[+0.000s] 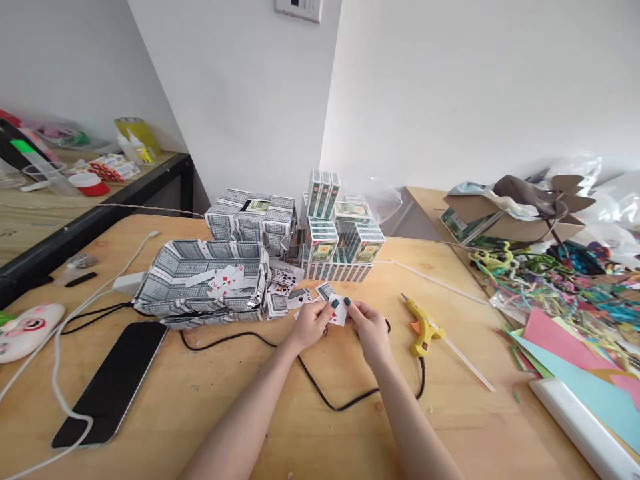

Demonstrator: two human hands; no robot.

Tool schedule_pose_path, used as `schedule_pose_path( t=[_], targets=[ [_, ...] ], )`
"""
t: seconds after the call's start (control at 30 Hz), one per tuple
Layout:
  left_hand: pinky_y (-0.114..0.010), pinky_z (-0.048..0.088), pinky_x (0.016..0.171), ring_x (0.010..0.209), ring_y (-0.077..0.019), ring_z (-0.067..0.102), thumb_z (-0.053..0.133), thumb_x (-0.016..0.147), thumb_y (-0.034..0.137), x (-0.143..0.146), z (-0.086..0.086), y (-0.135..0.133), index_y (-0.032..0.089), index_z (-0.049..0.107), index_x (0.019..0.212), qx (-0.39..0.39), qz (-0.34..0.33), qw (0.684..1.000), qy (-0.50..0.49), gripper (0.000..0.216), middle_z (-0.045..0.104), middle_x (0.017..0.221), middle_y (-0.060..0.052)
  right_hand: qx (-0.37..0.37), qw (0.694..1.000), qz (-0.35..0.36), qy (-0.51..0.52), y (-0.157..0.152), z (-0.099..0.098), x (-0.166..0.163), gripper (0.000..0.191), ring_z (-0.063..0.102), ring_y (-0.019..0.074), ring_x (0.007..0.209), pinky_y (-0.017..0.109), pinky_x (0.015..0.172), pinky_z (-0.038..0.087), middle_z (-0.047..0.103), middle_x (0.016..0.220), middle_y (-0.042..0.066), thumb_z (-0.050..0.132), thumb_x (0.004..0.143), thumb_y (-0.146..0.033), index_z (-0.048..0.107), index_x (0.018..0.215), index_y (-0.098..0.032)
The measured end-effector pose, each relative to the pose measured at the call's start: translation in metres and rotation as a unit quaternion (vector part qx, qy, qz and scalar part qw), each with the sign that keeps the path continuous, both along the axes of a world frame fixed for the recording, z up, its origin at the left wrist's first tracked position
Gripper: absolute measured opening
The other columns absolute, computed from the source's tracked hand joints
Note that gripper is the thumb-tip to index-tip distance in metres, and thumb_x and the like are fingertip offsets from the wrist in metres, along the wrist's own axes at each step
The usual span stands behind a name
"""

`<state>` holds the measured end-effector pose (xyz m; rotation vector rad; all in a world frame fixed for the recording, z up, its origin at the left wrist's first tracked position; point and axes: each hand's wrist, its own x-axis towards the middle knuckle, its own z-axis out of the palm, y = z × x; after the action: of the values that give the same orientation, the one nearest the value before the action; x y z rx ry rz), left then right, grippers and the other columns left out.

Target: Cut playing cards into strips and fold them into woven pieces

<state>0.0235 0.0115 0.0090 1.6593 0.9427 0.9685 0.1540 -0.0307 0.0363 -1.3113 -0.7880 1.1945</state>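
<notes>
A playing card (339, 316) with red pips is held up between my two hands. My left hand (314, 323) pinches its left side, and my right hand (369, 327) pinches its right side, both thumbs on top. Just beyond lie several loose playing cards (299, 297) on the table. To the left stands an open basket built of playing cards (200, 251), with more loose cards inside. A yellow hot glue gun (423, 327) lies to the right of my right hand, a glue stick at its rear.
Stacked card boxes (338, 272) rise behind my hands, beside another card-built box (255, 217). A black cord (320, 393) loops across the table. A phone (113, 383) and white cable lie left; coloured paper (575, 360) and a cluttered pile lie right.
</notes>
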Motion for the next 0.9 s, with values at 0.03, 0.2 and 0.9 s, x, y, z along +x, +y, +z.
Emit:
schedule_pose_path(
  t=[0.03,0.2,0.9],
  targets=[
    [-0.022,0.023,0.047,0.048,-0.0080,0.031,0.039,0.082,0.043,0.000,0.001,0.000,0.016,0.037,0.052,0.004,0.005,1.000,-0.001,0.040,0.035,0.048,0.004,0.005,1.000,-0.010,0.021,0.004,0.000,-0.003,0.029,0.060,0.0187,0.063,0.029,0.059,0.048,0.066,0.069,0.005,0.065,0.066,-0.042,0.067,0.077,-0.015],
    [-0.022,0.023,0.047,0.047,-0.0084,0.032,0.038,0.083,0.041,-0.004,0.005,0.002,0.017,0.038,0.051,0.023,0.079,0.996,-0.015,0.039,0.036,0.047,0.003,0.024,0.995,-0.007,0.094,0.012,-0.006,-0.019,0.022,0.056,0.0147,0.059,0.027,0.057,0.046,0.064,0.065,0.003,0.069,0.064,-0.037,0.067,0.069,-0.015],
    [-0.019,0.031,0.045,0.052,-0.0064,0.044,0.064,0.068,0.033,-0.015,0.012,0.007,0.017,0.054,0.113,-0.292,-0.133,0.917,-0.235,0.049,0.053,0.072,-0.001,0.071,0.987,0.020,0.142,-0.004,-0.028,-0.015,0.022,0.046,0.0094,0.041,0.022,0.042,0.039,0.055,0.052,-0.002,0.062,0.072,-0.039,0.057,0.068,-0.018]
  ],
)
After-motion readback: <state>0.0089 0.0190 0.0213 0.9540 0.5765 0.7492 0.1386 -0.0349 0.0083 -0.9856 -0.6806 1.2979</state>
